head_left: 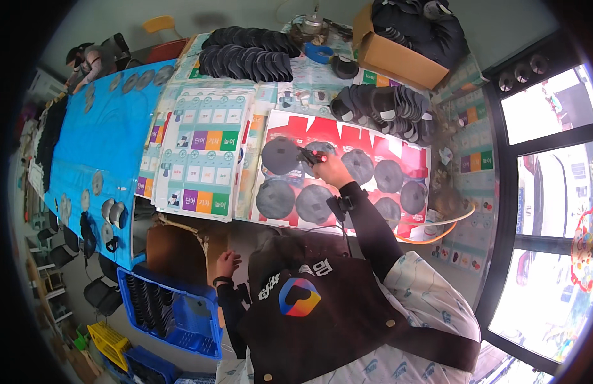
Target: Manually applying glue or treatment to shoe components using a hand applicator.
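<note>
Dark-framed windows [549, 110] glow brightly at right, while a yellow chair [159, 24] stands before a pale wall [235, 13].

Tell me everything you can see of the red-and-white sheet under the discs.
The red-and-white sheet lies flat, right of the stack of teal-printed sheets. It looks like paper or thin board, roughly rectangular, with pointed red and white shapes along its far side. Round grey discs cover much of it. The right hand, gripping a dark-and-red tool, is over it; contact is unclear.
</note>
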### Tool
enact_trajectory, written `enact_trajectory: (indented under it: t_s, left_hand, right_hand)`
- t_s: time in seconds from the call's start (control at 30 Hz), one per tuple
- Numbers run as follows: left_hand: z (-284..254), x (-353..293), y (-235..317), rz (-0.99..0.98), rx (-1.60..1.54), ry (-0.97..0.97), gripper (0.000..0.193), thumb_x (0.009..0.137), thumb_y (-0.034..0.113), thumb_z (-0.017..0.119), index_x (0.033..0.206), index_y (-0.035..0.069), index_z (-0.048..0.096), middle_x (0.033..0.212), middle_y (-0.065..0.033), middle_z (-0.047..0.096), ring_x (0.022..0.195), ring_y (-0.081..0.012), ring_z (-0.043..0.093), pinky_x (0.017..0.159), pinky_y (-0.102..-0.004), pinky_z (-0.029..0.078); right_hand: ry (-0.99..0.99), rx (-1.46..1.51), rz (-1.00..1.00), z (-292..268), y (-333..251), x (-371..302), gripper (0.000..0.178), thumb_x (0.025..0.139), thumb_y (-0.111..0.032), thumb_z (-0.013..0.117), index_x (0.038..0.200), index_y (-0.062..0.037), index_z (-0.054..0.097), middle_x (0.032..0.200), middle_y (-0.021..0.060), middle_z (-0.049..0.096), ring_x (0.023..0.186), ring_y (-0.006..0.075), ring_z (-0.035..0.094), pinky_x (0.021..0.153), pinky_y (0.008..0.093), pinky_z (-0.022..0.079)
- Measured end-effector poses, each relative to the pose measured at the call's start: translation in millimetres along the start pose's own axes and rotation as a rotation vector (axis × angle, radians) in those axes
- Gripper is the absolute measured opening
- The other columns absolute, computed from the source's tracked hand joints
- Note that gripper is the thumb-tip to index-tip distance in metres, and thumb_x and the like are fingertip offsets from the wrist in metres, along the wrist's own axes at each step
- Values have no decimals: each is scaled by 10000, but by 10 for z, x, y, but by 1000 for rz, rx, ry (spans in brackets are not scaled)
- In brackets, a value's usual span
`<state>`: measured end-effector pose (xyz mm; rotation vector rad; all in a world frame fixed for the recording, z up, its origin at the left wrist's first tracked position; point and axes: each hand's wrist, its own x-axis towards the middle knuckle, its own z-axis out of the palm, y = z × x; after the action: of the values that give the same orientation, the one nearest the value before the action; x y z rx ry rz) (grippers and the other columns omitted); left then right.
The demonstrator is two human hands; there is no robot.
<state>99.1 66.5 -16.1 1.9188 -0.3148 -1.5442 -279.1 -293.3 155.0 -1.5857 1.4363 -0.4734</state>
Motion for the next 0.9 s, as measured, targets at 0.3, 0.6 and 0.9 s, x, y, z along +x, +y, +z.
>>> enact_trajectory:
  t_s: [0.3,0.6,0.9]
  left_hand:
    - [-193,-199,-506,-25,-106,62,310,1025,275,574,1267,85,609,1043,-111,738,857,-208,729,641,-296,533]
    - [-155,-395,-533,-74,-116,96,304,1031,264,567,1258,66,608,1040,-115,740,844,-199,729,647,-293,532]
    - [-324,-321,-669,-76,-173,93,317,1031,283,576,1277,83,594,1046,-105,736,845,-197,726,651,-286,527]
  right_hand:
    - [-53,-140,-115,221,-4,291,410,803,-170,611,1184,-44,694,1008,311,678,1029,475,637,882,497,514]
    - [-93,-198,-111,258,-174,301,397,826,-179,594,1189,-58,700,1046,282,680,1035,466,635,892,502,513]
    - [88,-249,-97,207,-49,322,340,859,-248,602,1122,-73,729,1043,289,684,1027,455,657,890,504,520]
